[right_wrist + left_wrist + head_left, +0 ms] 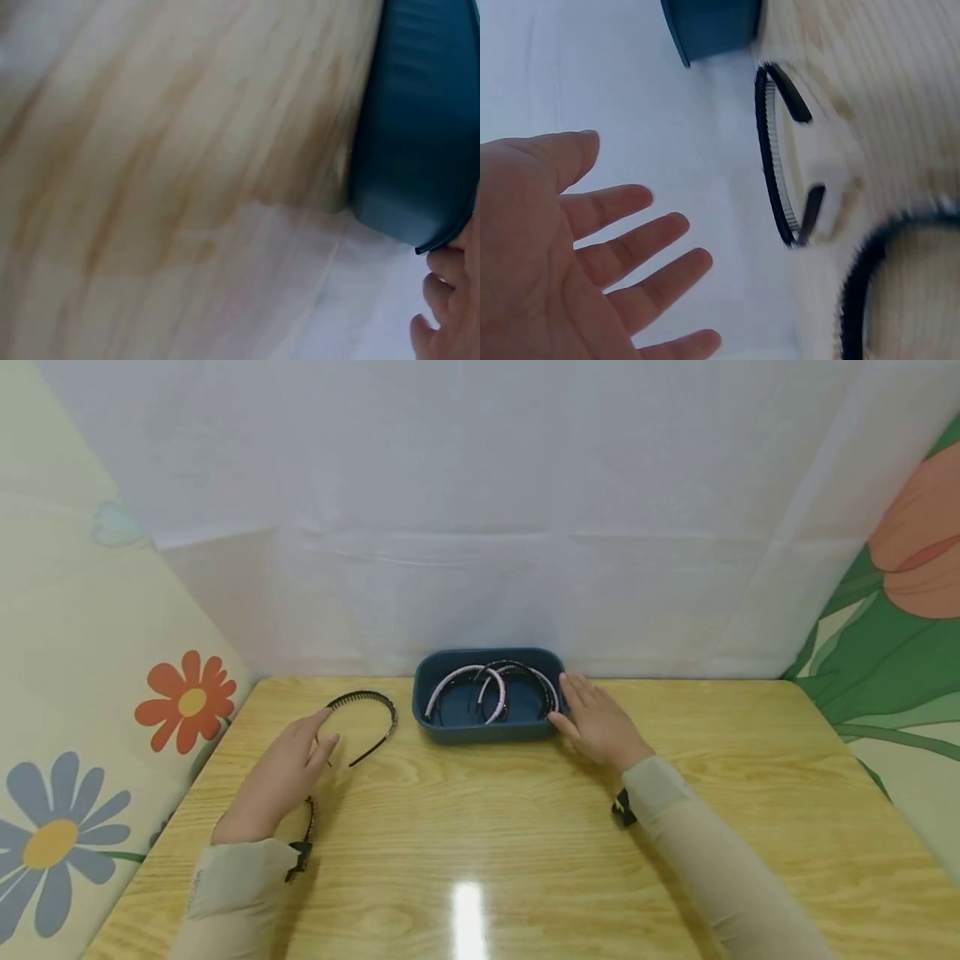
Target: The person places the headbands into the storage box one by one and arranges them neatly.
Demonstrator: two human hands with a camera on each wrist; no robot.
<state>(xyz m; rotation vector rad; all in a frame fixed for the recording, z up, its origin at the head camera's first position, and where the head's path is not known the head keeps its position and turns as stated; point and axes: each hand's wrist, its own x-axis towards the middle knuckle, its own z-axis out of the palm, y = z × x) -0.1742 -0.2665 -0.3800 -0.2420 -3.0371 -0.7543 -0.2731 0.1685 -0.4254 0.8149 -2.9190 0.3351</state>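
Observation:
My left hand (281, 777), fingers spread, hovers over the left part of the table and holds nothing. Just beyond its fingertips lies a black headband (393, 714) with comb teeth; the left wrist view shows this toothed headband (763, 150) too. A second dark headband (311, 818) is partly hidden beneath the left wrist. My right hand (600, 722) rests against the right end of a dark blue bin (487, 735), fingers extended and thumb at the front corner. Inside the bin are pink headbands (501, 693) and black ones, overlapping.
The wooden table (420, 843) reaches back to a white cloth (450, 527). Flower-printed cloth (191, 702) stands along the left side, with more on the right. The bin sits at the table's back edge.

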